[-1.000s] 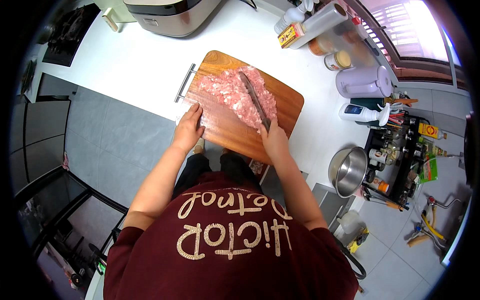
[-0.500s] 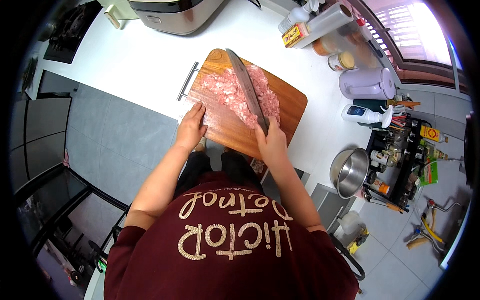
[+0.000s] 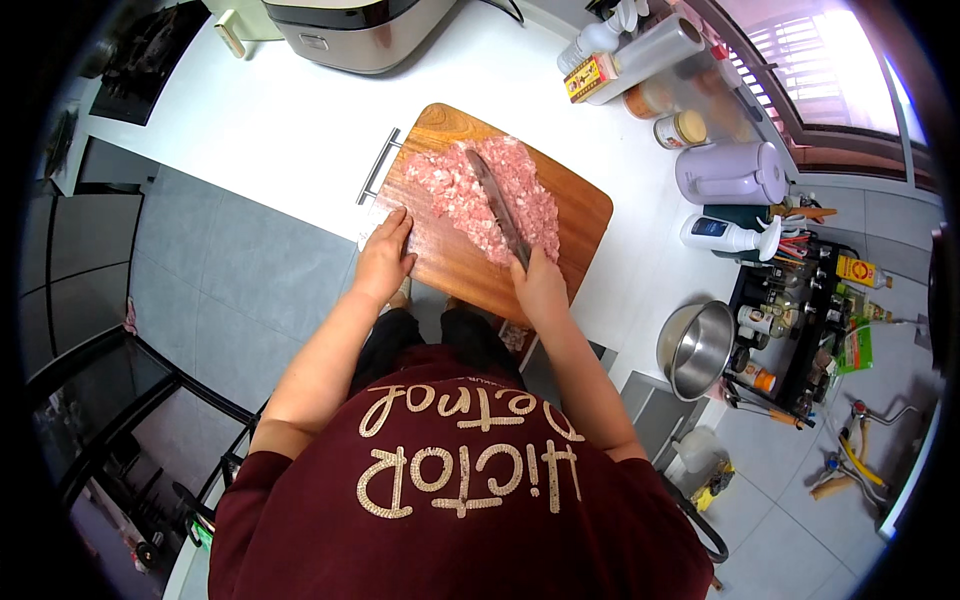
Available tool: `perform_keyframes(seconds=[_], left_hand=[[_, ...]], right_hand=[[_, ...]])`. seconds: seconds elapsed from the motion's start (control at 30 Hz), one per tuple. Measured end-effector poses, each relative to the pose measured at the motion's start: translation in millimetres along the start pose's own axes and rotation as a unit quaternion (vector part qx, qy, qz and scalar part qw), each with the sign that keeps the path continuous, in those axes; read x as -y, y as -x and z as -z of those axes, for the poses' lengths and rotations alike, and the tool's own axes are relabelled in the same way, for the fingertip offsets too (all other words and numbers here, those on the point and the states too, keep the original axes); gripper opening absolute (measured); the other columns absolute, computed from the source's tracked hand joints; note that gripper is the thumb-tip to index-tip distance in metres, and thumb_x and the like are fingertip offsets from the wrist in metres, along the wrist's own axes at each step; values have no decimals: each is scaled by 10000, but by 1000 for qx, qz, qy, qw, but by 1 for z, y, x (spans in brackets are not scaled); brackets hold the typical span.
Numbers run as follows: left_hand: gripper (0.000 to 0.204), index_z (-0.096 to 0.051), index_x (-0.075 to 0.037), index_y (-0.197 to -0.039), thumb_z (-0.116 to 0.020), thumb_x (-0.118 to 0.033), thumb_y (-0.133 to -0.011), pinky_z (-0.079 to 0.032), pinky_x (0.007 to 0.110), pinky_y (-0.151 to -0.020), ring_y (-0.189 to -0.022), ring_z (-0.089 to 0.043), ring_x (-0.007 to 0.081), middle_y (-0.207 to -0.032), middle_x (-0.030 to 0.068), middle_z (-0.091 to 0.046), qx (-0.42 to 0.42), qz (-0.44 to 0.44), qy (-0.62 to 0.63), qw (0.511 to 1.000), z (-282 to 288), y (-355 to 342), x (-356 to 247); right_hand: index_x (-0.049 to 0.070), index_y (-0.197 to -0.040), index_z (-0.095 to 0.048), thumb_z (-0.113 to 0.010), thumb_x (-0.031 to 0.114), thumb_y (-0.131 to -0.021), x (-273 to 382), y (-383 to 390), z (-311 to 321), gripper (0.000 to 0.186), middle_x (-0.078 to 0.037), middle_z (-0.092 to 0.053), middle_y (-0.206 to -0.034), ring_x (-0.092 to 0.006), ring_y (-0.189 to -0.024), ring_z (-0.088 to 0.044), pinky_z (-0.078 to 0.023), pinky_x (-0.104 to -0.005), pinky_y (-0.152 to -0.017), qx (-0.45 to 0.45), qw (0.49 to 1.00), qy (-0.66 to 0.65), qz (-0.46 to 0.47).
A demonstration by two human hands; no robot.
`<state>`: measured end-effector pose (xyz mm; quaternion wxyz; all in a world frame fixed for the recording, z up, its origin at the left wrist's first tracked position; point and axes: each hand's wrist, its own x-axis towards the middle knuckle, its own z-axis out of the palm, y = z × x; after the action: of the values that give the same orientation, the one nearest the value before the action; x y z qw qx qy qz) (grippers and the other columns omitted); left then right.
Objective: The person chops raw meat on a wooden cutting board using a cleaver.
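A wooden cutting board (image 3: 583,215) lies at an angle on the white counter, its near corner jutting past the counter edge. Pale pink minced meat (image 3: 440,185) is spread over its middle in a loose layer. My right hand (image 3: 541,285) grips the handle of a kitchen knife (image 3: 498,205), whose blade stands nearly on edge down in the meat, tip pointing away from me. Its handle is mostly hidden by my fingers. My left hand (image 3: 383,262) lies on the board's left corner, fingers stretched out over the wood and apart from the meat.
A steel mixing bowl (image 3: 697,350) stands at the right, beside a dark rack of bottles (image 3: 775,320). A lilac jug (image 3: 730,174), a spray bottle (image 3: 725,234) and jars line the wall. A large appliance (image 3: 350,38) sits at the back. A metal handle (image 3: 378,166) projects beside the board.
The knife has dropped into the meat, and its blade turned from showing its flat side to nearly edge-on. My right hand moved slightly toward me; my left hand stayed put.
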<state>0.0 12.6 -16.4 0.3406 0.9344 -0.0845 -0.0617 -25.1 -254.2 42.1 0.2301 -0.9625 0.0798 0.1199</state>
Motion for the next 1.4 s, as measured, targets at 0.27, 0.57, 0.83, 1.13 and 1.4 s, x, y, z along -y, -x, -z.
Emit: perform_keyframes(seconds=[0.27,0.57,0.83,1.13,1.4], left_hand=[[649,-553,3,-1319,-746,11,-700,-412,381,-1093,-1308,-479,349,-1433,177,-491,2,-3,11,1000,-2,0,-1],[646,-549,9,-1313,-753,3,-701,-399,388,-1103,-1317,-466,352,-1442,173,-482,1,-4,6,1000,-5,0,1],[676,-539,-11,-1337,-771,-24,-702,-421,378,-1092,-1313,-483,343,-1459,165,-469,-2,-10,-12,1000,-6,0,4],[631,-547,11,-1315,-744,-12,-716,-407,387,-1097,-1308,-475,358,-1432,185,-487,3,-16,-4,1000,0,-1,0],[628,-548,15,-1307,-742,-11,-710,-418,387,-1084,-1288,-488,355,-1431,179,-487,-11,-24,-16,1000,-3,0,2]], right_hand=[[8,-1058,-507,-602,333,-933,5,10,-6,361,-284,-656,-821,-485,-791,-643,-511,-553,-693,36,999,-8,-30],[26,-1121,-512,-592,291,-942,7,13,3,330,-281,-657,-862,-475,-831,-639,-498,-543,-711,11,999,-19,-34],[1,-1114,-510,-561,359,-952,-11,6,4,397,-298,-661,-896,-479,-859,-643,-506,-548,-748,-30,995,-82,-56],[4,-1088,-507,-572,358,-946,2,13,15,388,-303,-657,-884,-489,-832,-640,-509,-555,-732,-33,996,-74,-30],[-2,-1120,-504,-572,339,-942,2,14,9,391,-294,-658,-885,-481,-850,-642,-509,-552,-747,-41,993,-110,-2]])
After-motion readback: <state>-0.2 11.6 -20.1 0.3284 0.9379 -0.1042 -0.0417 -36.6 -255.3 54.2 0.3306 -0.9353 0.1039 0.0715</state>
